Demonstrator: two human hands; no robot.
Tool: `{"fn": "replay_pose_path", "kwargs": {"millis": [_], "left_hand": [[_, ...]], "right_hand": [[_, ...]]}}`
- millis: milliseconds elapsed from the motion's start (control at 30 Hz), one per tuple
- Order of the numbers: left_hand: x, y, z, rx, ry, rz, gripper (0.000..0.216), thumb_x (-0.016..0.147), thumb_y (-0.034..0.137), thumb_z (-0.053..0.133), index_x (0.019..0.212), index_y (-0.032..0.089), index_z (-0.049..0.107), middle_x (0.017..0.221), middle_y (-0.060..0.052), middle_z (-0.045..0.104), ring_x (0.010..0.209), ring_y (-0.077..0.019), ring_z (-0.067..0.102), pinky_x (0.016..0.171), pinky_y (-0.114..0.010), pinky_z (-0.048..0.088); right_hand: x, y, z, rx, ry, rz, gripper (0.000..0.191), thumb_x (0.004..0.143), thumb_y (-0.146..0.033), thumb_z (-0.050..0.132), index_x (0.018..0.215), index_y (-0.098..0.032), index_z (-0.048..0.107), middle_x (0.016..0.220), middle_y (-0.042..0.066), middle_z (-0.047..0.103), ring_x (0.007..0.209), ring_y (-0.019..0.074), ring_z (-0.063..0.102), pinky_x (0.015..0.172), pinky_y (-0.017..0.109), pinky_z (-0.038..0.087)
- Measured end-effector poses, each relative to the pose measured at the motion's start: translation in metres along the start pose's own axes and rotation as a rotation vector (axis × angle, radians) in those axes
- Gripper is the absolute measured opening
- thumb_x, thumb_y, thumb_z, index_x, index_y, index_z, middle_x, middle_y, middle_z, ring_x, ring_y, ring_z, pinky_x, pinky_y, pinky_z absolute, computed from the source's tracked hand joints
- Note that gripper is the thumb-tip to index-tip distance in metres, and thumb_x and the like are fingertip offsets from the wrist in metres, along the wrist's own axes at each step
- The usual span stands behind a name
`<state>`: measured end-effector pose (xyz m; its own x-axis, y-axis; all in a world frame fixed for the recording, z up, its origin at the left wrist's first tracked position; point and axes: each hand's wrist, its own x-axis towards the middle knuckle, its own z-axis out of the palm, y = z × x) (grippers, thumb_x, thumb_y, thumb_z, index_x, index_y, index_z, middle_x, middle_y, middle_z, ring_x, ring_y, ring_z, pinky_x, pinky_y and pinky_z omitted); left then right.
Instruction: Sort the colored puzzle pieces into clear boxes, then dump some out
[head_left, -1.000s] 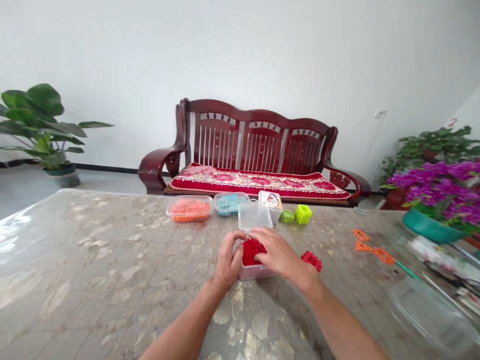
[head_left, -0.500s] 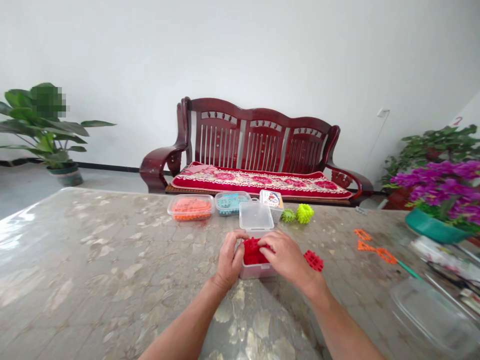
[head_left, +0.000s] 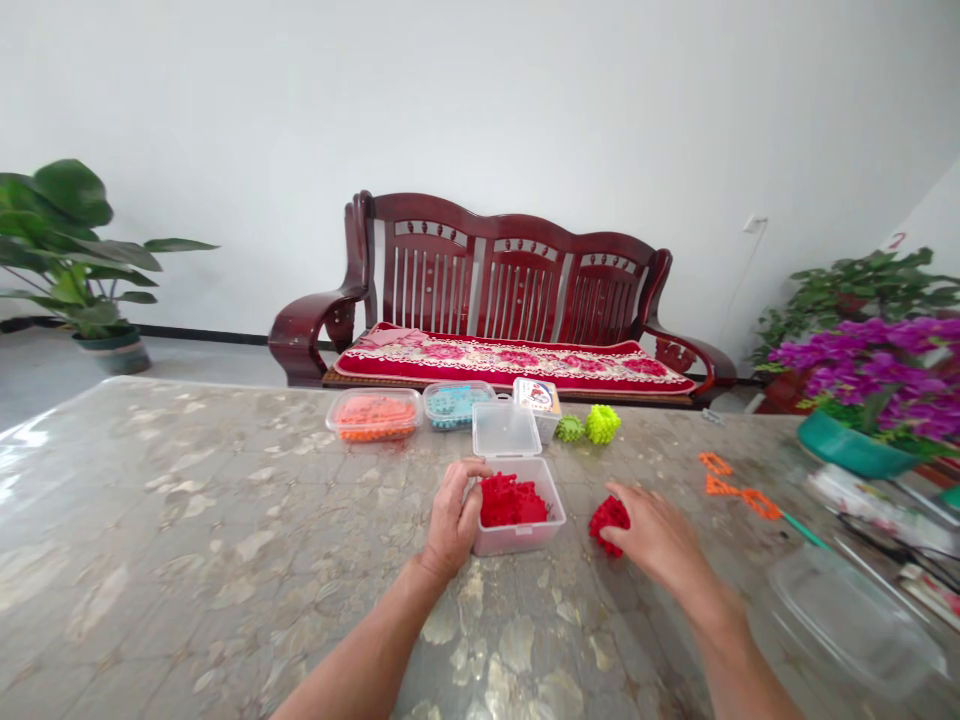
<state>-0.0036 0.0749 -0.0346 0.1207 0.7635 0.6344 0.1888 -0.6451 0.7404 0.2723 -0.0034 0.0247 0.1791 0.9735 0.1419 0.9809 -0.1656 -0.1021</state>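
A clear plastic box (head_left: 517, 541) with its lid (head_left: 506, 430) hinged up at the back holds a heap of red plastic building pieces (head_left: 514, 500). At its left side, my left hand (head_left: 453, 520) grips the wall, thumb and fingers curled over the rim by the pieces. My right hand (head_left: 656, 535) is to the right of the box, with thumb and fingers closed round a red lattice block (head_left: 606, 525) on the table. The palm hides part of this block.
Behind the box stand tubs of orange pieces (head_left: 375, 416) and blue pieces (head_left: 457, 405), a white box (head_left: 537, 396) and two green knobbly blocks (head_left: 602, 424). On the right lie joined orange pieces (head_left: 759, 503), a clear lid (head_left: 855, 620) and a flower pot (head_left: 855, 445).
My right hand has left the box and moved right to the red lattice block. The left hand stays at the box's left side. The view has shifted slightly.
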Motion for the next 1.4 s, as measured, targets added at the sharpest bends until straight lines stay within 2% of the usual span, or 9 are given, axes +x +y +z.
{"fn": "replay_pose_path", "kwargs": {"millis": [233, 400, 467, 567, 667, 867, 1067, 1200, 1400], "left_hand": [[0.0, 0.0, 0.0, -0.012, -0.001, 0.003, 0.022, 0.091, 0.016, 0.037, 0.097, 0.021, 0.058, 0.105, -0.007, 0.062, 0.106, -0.0218, 0.057, 0.095, -0.038, 0.044], [0.001, 0.002, -0.001, -0.009, -0.008, -0.015, 0.023, 0.091, 0.017, 0.037, 0.096, 0.021, 0.059, 0.104, -0.008, 0.062, 0.106, -0.0223, 0.057, 0.095, -0.04, 0.044], [0.001, 0.003, -0.001, -0.007, -0.012, -0.016, 0.023, 0.091, 0.017, 0.037, 0.096, 0.021, 0.059, 0.104, -0.008, 0.062, 0.106, -0.0225, 0.056, 0.095, -0.04, 0.044], [0.001, 0.003, -0.002, -0.003, -0.016, -0.013, 0.023, 0.091, 0.016, 0.037, 0.095, 0.021, 0.059, 0.104, -0.008, 0.062, 0.106, -0.0225, 0.057, 0.094, -0.039, 0.044], [0.0, 0.003, -0.001, 0.001, -0.013, -0.008, 0.023, 0.09, 0.016, 0.038, 0.095, 0.021, 0.059, 0.104, -0.007, 0.062, 0.106, -0.0222, 0.057, 0.094, -0.038, 0.044], [0.0, 0.002, -0.001, 0.009, -0.01, 0.008, 0.023, 0.091, 0.015, 0.038, 0.095, 0.022, 0.059, 0.104, -0.006, 0.062, 0.106, -0.0215, 0.056, 0.094, -0.036, 0.044], [0.0, 0.0, -0.001, 0.023, -0.003, 0.024, 0.023, 0.091, 0.015, 0.037, 0.095, 0.021, 0.059, 0.104, -0.007, 0.062, 0.107, -0.0223, 0.056, 0.094, -0.037, 0.044], [0.0, -0.001, -0.001, 0.023, -0.013, 0.041, 0.024, 0.091, 0.013, 0.036, 0.096, 0.021, 0.059, 0.104, -0.006, 0.061, 0.107, -0.0214, 0.055, 0.095, -0.037, 0.043], [0.0, -0.002, 0.0, 0.035, -0.008, 0.049, 0.025, 0.091, 0.012, 0.036, 0.096, 0.021, 0.058, 0.104, -0.006, 0.061, 0.108, -0.0209, 0.055, 0.095, -0.036, 0.043]], "right_hand": [[-0.003, -0.001, 0.002, -0.002, 0.01, 0.016, 0.045, 0.075, -0.026, 0.06, 0.119, -0.019, 0.064, 0.122, 0.012, 0.065, 0.109, 0.0285, 0.061, 0.089, 0.036, 0.045], [-0.004, -0.001, -0.003, -0.04, -0.062, 0.072, 0.027, 0.077, -0.031, 0.06, 0.101, -0.025, 0.069, 0.094, 0.007, 0.073, 0.088, 0.0279, 0.067, 0.071, 0.033, 0.045], [-0.004, -0.004, -0.007, -0.021, -0.034, 0.072, 0.028, 0.077, -0.031, 0.059, 0.103, -0.025, 0.069, 0.094, 0.007, 0.073, 0.088, 0.0277, 0.067, 0.072, 0.034, 0.046], [-0.002, -0.015, -0.014, 0.102, 0.073, -0.004, 0.035, 0.079, -0.031, 0.058, 0.112, -0.024, 0.067, 0.11, 0.008, 0.071, 0.1, 0.0264, 0.065, 0.085, 0.037, 0.047], [0.001, -0.036, -0.024, 0.274, 0.14, -0.173, 0.04, 0.08, -0.028, 0.059, 0.12, -0.024, 0.063, 0.123, 0.006, 0.066, 0.113, 0.0232, 0.06, 0.099, 0.037, 0.044], [0.017, -0.079, -0.029, 0.4, 0.099, -0.428, 0.045, 0.076, -0.016, 0.061, 0.12, -0.024, 0.063, 0.124, 0.005, 0.066, 0.115, 0.0222, 0.058, 0.103, 0.04, 0.042], [0.036, -0.091, -0.015, 0.34, 0.015, -0.486, 0.042, 0.072, -0.011, 0.065, 0.113, -0.023, 0.067, 0.119, 0.005, 0.068, 0.11, 0.0228, 0.058, 0.099, 0.038, 0.042], [0.038, -0.087, -0.007, 0.298, 0.026, -0.469, 0.038, 0.074, -0.008, 0.065, 0.109, -0.022, 0.069, 0.121, 0.006, 0.065, 0.112, 0.0228, 0.055, 0.099, 0.038, 0.041], [0.033, -0.084, -0.006, 0.273, 0.058, -0.476, 0.024, 0.08, -0.012, 0.066, 0.098, -0.024, 0.074, 0.106, 0.004, 0.069, 0.102, 0.0204, 0.055, 0.092, 0.034, 0.042]]}}
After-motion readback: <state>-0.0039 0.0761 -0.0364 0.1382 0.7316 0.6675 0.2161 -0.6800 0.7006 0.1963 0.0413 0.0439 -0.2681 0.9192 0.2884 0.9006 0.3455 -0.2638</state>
